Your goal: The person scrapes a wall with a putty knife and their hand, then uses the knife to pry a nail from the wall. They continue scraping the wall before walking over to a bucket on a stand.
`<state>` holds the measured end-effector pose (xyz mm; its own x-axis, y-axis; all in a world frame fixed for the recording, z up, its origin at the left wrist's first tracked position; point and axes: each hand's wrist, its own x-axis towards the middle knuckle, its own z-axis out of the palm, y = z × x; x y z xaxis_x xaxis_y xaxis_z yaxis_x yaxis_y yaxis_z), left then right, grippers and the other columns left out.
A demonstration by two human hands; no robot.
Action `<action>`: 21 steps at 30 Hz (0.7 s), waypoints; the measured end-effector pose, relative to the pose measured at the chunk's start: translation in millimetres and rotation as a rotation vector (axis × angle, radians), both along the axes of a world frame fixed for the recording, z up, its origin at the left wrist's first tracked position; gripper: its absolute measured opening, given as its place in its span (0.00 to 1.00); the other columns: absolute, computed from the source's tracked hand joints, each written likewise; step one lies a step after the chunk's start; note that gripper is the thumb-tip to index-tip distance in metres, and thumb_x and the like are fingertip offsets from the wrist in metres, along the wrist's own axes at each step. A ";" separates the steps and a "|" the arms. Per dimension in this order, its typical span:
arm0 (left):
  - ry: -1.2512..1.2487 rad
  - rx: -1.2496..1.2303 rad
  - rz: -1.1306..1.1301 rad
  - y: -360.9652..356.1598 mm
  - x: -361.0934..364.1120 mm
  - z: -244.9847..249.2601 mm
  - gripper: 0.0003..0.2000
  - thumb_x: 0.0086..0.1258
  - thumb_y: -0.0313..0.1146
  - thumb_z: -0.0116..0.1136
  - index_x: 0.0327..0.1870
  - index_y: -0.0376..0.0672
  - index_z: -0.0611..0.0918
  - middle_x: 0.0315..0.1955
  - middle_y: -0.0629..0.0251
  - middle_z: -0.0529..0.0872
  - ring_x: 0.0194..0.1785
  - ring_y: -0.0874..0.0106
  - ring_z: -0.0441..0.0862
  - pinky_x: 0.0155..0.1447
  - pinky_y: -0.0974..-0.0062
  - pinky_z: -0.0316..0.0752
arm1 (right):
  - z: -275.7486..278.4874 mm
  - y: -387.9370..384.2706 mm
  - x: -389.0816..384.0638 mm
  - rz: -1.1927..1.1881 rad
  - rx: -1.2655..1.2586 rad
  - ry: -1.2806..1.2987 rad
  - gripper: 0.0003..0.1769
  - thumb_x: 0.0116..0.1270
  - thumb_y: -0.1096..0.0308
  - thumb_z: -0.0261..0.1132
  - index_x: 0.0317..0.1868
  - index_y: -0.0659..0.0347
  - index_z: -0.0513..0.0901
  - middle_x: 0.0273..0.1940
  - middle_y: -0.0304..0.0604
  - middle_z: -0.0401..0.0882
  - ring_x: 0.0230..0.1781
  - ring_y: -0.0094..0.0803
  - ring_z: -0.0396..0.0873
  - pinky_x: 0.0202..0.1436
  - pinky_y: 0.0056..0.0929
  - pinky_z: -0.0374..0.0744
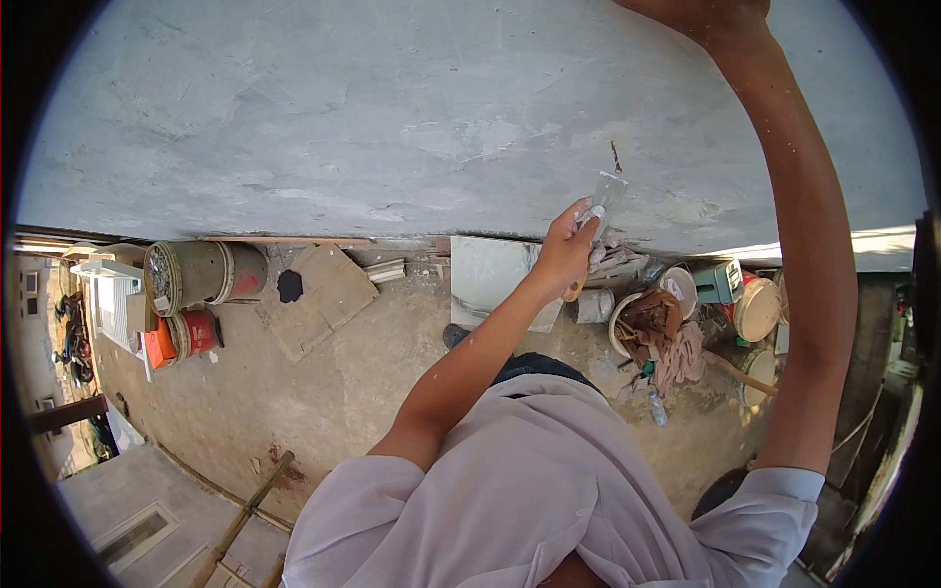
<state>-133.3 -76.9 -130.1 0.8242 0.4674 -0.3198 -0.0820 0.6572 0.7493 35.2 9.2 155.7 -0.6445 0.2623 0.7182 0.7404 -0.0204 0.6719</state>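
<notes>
My left hand (569, 250) is closed round a putty knife (610, 190), thumb pressed along its base. The wide metal blade points up at the grey wall (343, 108), and the handle end shows below my fist. White paste smears my thumb and fingers. Just above the blade's edge is a narrow dark crack (616, 157) in the wall. Paler patches and scrapes mark the surface around it. My right arm reaches up along the right side, and my right hand (701, 12) is at the wall by the top edge of the view, its fingers cut off by the frame.
On the floor to the right stand a bucket with brown cloth (649, 321), several other pails and a water bottle (658, 410). A white board (500, 274) lies by the wall's foot. To the left are large buckets (186, 274), a red bucket (201, 331) and a flat panel (323, 299).
</notes>
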 end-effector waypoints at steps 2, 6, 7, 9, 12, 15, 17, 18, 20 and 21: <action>0.081 0.105 0.075 4.4 -23.1 -12.8 0.08 0.80 0.32 0.45 0.54 0.41 0.73 0.29 0.65 0.82 0.20 0.83 0.67 0.22 0.81 0.62 | -1.1 9.9 12.8 -0.118 0.236 -0.263 0.29 0.47 0.53 0.73 0.54 0.35 0.84 0.68 0.40 0.67 0.70 0.39 0.62 0.74 0.52 0.61; 0.254 0.346 0.426 48.0 -57.8 -38.9 0.10 0.80 0.34 0.46 0.37 0.40 0.75 0.20 0.72 0.75 0.19 0.85 0.65 0.22 0.81 0.60 | -1.4 7.5 18.4 -0.217 0.256 -0.298 0.29 0.47 0.53 0.73 0.54 0.35 0.84 0.68 0.40 0.67 0.70 0.39 0.62 0.74 0.51 0.60; 0.258 0.392 0.477 63.1 -64.1 -36.1 0.11 0.80 0.35 0.46 0.36 0.40 0.75 0.20 0.73 0.74 0.19 0.85 0.64 0.23 0.81 0.60 | -1.2 7.8 17.8 -0.212 0.253 -0.298 0.29 0.47 0.53 0.73 0.54 0.35 0.84 0.68 0.39 0.67 0.70 0.39 0.62 0.74 0.51 0.60; 0.262 0.428 0.554 90.0 -72.4 -22.4 0.13 0.80 0.36 0.46 0.34 0.41 0.75 0.19 0.74 0.72 0.20 0.85 0.64 0.23 0.81 0.59 | -1.2 8.2 16.5 -0.191 0.248 -0.297 0.29 0.47 0.53 0.73 0.54 0.35 0.84 0.68 0.39 0.67 0.71 0.39 0.61 0.74 0.50 0.60; 0.281 0.442 0.602 113.6 -70.6 0.2 0.15 0.80 0.39 0.47 0.30 0.41 0.74 0.19 0.75 0.71 0.21 0.85 0.62 0.24 0.81 0.56 | -1.6 8.5 16.2 -0.178 0.252 -0.298 0.29 0.47 0.54 0.73 0.54 0.35 0.84 0.68 0.38 0.67 0.71 0.37 0.61 0.75 0.50 0.60; 0.278 0.444 0.625 120.6 -65.2 -1.1 0.17 0.79 0.40 0.49 0.27 0.42 0.74 0.18 0.76 0.70 0.20 0.85 0.61 0.23 0.81 0.55 | -0.2 8.3 15.6 -0.179 0.254 -0.303 0.29 0.46 0.54 0.73 0.54 0.35 0.84 0.68 0.37 0.67 0.72 0.36 0.60 0.75 0.49 0.60; 0.290 0.421 0.620 119.7 -64.0 2.0 0.17 0.79 0.40 0.50 0.26 0.43 0.74 0.17 0.77 0.69 0.20 0.85 0.61 0.24 0.80 0.55 | -0.9 9.0 17.0 -0.190 0.261 -0.293 0.29 0.46 0.54 0.74 0.54 0.35 0.84 0.69 0.36 0.66 0.72 0.35 0.60 0.76 0.49 0.60; 0.293 0.415 0.619 119.0 -65.0 0.0 0.17 0.78 0.40 0.50 0.26 0.42 0.74 0.17 0.77 0.68 0.20 0.85 0.60 0.24 0.80 0.55 | -1.5 9.9 18.4 -0.198 0.266 -0.282 0.30 0.46 0.54 0.74 0.54 0.34 0.83 0.69 0.36 0.66 0.72 0.35 0.61 0.76 0.49 0.60; 0.294 0.410 0.616 121.7 -63.9 -4.9 0.18 0.78 0.41 0.51 0.25 0.42 0.74 0.15 0.77 0.68 0.20 0.85 0.60 0.24 0.80 0.55 | -0.9 12.3 20.1 -0.214 0.283 -0.287 0.30 0.45 0.54 0.74 0.55 0.34 0.83 0.69 0.35 0.66 0.71 0.35 0.61 0.75 0.48 0.60; 0.323 0.452 0.615 123.9 -64.5 -13.5 0.19 0.78 0.41 0.51 0.24 0.42 0.74 0.15 0.77 0.68 0.20 0.85 0.60 0.24 0.79 0.55 | -0.8 13.1 20.4 -0.221 0.293 -0.301 0.31 0.45 0.54 0.75 0.55 0.34 0.83 0.69 0.35 0.66 0.71 0.35 0.61 0.75 0.48 0.60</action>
